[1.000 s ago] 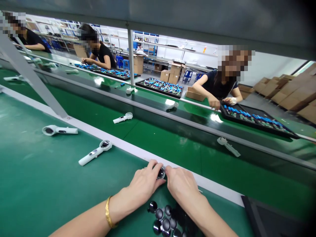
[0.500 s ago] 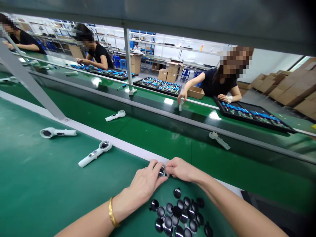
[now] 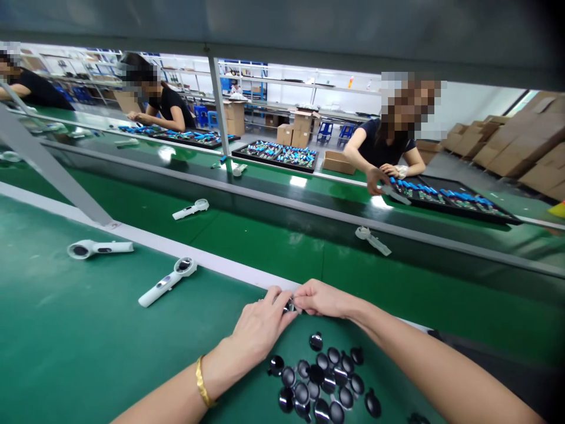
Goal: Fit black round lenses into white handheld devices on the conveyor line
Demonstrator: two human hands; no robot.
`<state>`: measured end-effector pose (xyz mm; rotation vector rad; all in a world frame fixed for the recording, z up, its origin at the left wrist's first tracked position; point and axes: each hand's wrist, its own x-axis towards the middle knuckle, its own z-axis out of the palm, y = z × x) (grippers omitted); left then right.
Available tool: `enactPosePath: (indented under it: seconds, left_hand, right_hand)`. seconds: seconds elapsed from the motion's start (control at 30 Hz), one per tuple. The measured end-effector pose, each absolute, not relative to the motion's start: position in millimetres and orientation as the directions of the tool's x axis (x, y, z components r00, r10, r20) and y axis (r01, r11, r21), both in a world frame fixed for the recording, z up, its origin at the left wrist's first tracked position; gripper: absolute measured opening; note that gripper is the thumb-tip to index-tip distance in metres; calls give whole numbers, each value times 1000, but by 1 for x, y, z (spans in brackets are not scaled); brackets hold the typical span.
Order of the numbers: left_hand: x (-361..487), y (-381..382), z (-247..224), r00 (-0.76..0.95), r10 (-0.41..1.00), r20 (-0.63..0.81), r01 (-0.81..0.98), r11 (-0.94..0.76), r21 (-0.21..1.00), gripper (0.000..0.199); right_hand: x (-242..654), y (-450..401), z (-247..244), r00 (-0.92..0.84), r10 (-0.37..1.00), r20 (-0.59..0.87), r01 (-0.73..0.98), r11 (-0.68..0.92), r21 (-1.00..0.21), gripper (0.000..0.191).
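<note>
My left hand [image 3: 261, 323], with a gold bracelet on the wrist, is closed over a magnifier [image 3: 288, 306] at the table's edge strip. Only part of its round head, dark in the middle with a pale rim, shows between the fingers; the rest is hidden. Right beside it, my right hand [image 3: 321, 299] pinches at the rim, and what lies in its fingertips is too small to make out. Below my hands lies a pile of round black tabbed caps [image 3: 329, 380]. Two white magnifiers, one nearer [image 3: 168, 282] and one farther left [image 3: 99, 249], rest on the table.
Beyond the pale edge strip [image 3: 233, 271] runs a green conveyor belt [image 3: 265, 241] carrying more magnifiers [image 3: 373, 240]. Across it sit several co-workers, beside black trays [image 3: 459, 200] of blue-and-green parts. A slanted metal brace [image 3: 57, 171] stands at left, and a shelf [image 3: 282, 35] hangs overhead.
My hands keep nearly the same grip at the edge strip. The view has shifted slightly. The co-worker at right has moved a pale part from above the belt to the black tray.
</note>
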<state>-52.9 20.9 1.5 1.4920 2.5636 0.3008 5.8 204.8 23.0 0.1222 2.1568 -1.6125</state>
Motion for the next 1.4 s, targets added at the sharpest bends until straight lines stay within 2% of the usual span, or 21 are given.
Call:
enactPosePath:
  seconds: [0.23, 0.37, 0.5, 0.73, 0.83, 0.93, 1.0, 1.07, 1.17, 1.23, 1.3, 1.4]
  left_hand:
    - [-53, 22, 3, -494, 869, -31, 843, 487, 228, 28]
    - [-53, 21, 2, -496, 868, -25, 835, 485, 261, 29]
    - [-56, 17, 2, -488, 872, -32, 813, 468, 347, 29]
    - [-70, 14, 14, -467, 879, -92, 677, 423, 603, 38]
    - [-81, 14, 25, -442, 888, -124, 651, 413, 637, 34]
    - [-90, 17, 35, -389, 912, -129, 630, 365, 685, 31]
    - [-92, 20, 38, -345, 928, -140, 553, 322, 769, 29]
    - [-91, 23, 40, -326, 930, -167, 399, 296, 868, 36]
    - [-84, 24, 39, -310, 907, -285, -12, 296, 955, 43]
    - [-78, 23, 35, -237, 857, -458, -337, 370, 866, 51]
    - [-72, 20, 27, -69, 797, -601, -574, 461, 677, 61]
    - [-61, 12, 14, 222, 736, -640, -699, 577, 421, 66]
  right_hand:
    - [4, 207, 17, -896, -221, -384, 299, 339, -892, 24]
    - [4, 204, 20, -928, -173, -329, 228, 435, -871, 24]
    - [9, 198, 34, -962, -129, -239, 125, 568, -813, 24]
    - [23, 181, 54, -989, -56, -137, 61, 692, -719, 25]
    - [30, 176, 56, -993, -6, -120, 80, 714, -696, 27]
    - [36, 180, 56, -994, -5, -112, 80, 667, -741, 29]
    - [37, 192, 55, -992, 82, -93, 123, 587, -800, 28]
    - [35, 211, 53, -962, 253, -103, 220, 496, -840, 30]
    - [30, 240, 43, -885, 427, -184, 368, 401, -839, 44]
    - [28, 252, 33, -858, 463, -223, 420, 382, -823, 49]
    - [27, 260, 23, -839, 493, -230, 454, 400, -796, 47]
    - [21, 273, 12, -798, 578, -172, 505, 485, -714, 36]
